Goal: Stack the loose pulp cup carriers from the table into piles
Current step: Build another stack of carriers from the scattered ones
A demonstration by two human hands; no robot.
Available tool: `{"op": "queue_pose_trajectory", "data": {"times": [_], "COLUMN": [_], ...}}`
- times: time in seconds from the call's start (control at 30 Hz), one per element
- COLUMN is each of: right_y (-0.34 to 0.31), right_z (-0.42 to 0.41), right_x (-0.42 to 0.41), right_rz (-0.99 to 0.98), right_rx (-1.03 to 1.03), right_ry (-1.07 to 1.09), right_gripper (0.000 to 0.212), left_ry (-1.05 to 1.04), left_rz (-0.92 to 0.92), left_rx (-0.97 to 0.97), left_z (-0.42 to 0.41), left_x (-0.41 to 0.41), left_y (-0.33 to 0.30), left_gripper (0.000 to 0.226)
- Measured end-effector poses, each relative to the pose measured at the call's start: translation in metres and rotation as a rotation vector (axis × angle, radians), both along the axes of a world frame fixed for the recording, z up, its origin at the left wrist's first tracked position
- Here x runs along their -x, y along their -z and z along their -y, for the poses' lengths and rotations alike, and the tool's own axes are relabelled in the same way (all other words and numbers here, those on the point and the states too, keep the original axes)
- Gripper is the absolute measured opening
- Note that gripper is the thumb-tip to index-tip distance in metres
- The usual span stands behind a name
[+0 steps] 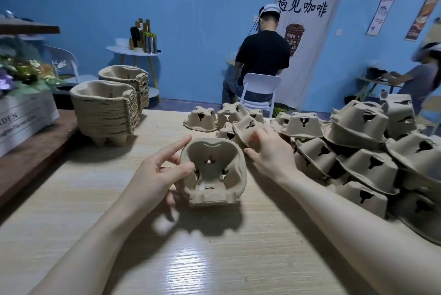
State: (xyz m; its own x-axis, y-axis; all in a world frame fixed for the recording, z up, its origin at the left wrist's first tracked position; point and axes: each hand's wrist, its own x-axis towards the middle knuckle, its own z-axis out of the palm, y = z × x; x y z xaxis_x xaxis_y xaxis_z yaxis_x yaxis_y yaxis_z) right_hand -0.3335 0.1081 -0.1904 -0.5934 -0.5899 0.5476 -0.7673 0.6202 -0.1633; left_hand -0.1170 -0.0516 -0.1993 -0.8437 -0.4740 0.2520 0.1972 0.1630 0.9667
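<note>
My left hand (pixel 158 174) grips a pulp cup carrier (pixel 213 172) by its left rim, thumb inside, holding it tilted with its hollow side toward me above the wooden table (pixel 167 259). My right hand (pixel 269 149) reaches into the heap of loose carriers (pixel 358 149) on the right and pinches the rim of an upturned carrier (pixel 245 129). Two tall stacked piles of carriers stand at the back left, the nearer pile (pixel 105 113) and the farther pile (pixel 130 84).
A white crate with flowers (pixel 23 113) sits on a darker wooden ledge at the left. Beyond the table a person sits on a white chair (pixel 259 92) facing away; another person works at the far right.
</note>
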Motion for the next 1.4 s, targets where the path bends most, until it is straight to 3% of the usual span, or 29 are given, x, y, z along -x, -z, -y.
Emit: {"op": "queue_pose_trajectory", "data": {"times": [0.2,0.6,0.87,1.1,1.27,1.4], "right_y": [0.009,-0.027,-0.059,-0.078,-0.075,-0.053], "right_z": [0.012,-0.021,-0.052,-0.060,-0.056,-0.045], "right_x": [0.004,0.003,-0.023,-0.044,-0.061,-0.070], "right_rz": [-0.297,-0.106,0.372,0.858,1.224,1.404], "right_rx": [0.034,0.480,0.900,1.122,1.058,0.940], "right_ry": [-0.011,0.066,-0.209,-0.331,-0.388,-0.451], "right_gripper": [0.018,0.009,0.010,0.011,0.004,0.053], "left_ry": [0.003,0.022,0.014,0.026,0.029,0.029], "left_rz": [0.003,0.008,0.007,0.009,0.017,0.024], "left_rx": [-0.008,0.018,0.006,0.000,-0.009,-0.012], "left_z": [0.000,0.002,-0.001,0.000,-0.002,-0.004], "left_x": [0.000,-0.002,-0.002,-0.004,-0.005,-0.005], "left_y": [0.000,-0.001,-0.004,-0.004,-0.005,-0.007], "left_gripper": [0.059,0.059,0.054,0.059,0.064,0.057]}}
